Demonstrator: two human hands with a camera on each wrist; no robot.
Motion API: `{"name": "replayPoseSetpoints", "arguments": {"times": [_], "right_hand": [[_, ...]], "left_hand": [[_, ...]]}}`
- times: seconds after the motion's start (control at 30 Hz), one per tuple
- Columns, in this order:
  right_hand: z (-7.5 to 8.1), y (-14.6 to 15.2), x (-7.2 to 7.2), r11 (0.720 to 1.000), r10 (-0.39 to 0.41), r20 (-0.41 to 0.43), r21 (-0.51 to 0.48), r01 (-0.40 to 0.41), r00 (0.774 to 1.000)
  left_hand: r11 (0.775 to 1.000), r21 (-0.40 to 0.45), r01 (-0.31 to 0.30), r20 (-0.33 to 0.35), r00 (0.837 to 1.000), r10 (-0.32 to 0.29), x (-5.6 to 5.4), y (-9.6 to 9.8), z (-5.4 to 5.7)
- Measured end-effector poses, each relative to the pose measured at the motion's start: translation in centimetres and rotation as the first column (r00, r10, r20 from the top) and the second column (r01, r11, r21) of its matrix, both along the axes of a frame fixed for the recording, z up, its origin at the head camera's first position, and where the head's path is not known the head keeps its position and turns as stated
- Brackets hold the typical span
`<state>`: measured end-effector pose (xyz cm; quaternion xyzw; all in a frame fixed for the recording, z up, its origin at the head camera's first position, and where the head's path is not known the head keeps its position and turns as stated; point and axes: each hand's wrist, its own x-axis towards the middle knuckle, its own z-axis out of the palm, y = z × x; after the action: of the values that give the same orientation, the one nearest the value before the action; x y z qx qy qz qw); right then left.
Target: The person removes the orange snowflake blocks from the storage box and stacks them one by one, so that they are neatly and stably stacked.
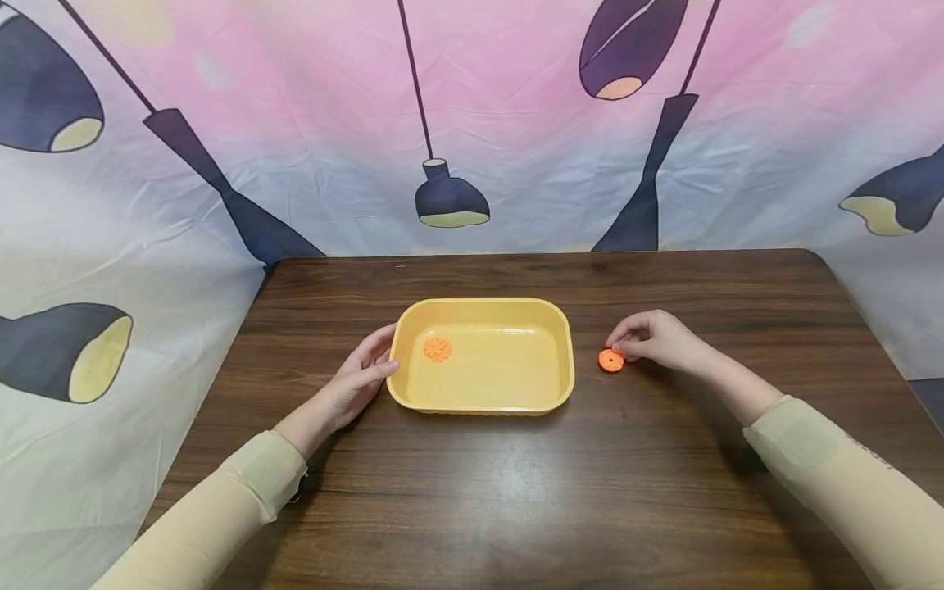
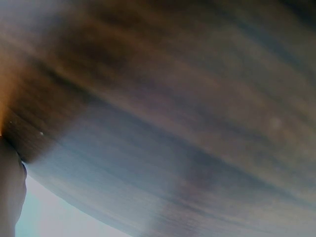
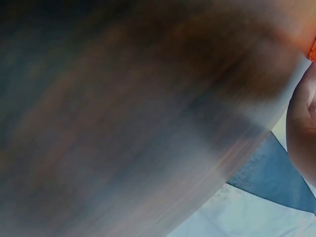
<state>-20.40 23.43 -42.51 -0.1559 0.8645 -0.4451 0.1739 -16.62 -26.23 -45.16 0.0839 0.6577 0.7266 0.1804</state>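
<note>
The yellow tray (image 1: 501, 373), rectangular with rounded corners, is sitting upright, the left hand (image 1: 359, 383) gripping its left end. Inside, toward that end, I am seeing orange pieces (image 1: 437, 350) lying flat — apparently overlapping. The right hand (image 1: 659, 340) is pinching an orange disc (image 1: 605, 365) — centrally holed — near the opposite end.

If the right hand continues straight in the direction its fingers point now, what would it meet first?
Probably the right side of the yellow tray. The right hand, pinching an orange disc, points that way; its height compared with the tray is hard to judge.
</note>
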Motion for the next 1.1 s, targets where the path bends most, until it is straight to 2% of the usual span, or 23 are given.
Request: {"name": "replayPoseSetpoints", "arguments": {"times": [0.27,0.53,0.77,1.1], "right_hand": [[0.6,0.0,0.0,0.999,-0.020,-0.026,0.041,0.021,0.999],[2.2,-0.9,-0.3,0.998,-0.029,-0.073,0.061,0.033,0.997],[3.9,-2.7,-0.9,0.999,0.004,-0.121,0.044,0.001,0.993],[4.6,-6.4,-1.9,0.997,0.081,-0.194,0.013,-0.080,0.978]], "left_hand": [[1.000,-0.001,0.000,0.003,1.000,0.000,0.0,0.1,0.0],[1.000,0.005,0.005,-0.002,1.000,-0.005,0.1,0.1,0.2],[1.000,0.011,0.003,0.007,1.000,-0.004,0.2,0.1,0.4],[1.000,0.024,-0.004,0.011,1.000,0.004,0.3,0.2,0.5]]}}
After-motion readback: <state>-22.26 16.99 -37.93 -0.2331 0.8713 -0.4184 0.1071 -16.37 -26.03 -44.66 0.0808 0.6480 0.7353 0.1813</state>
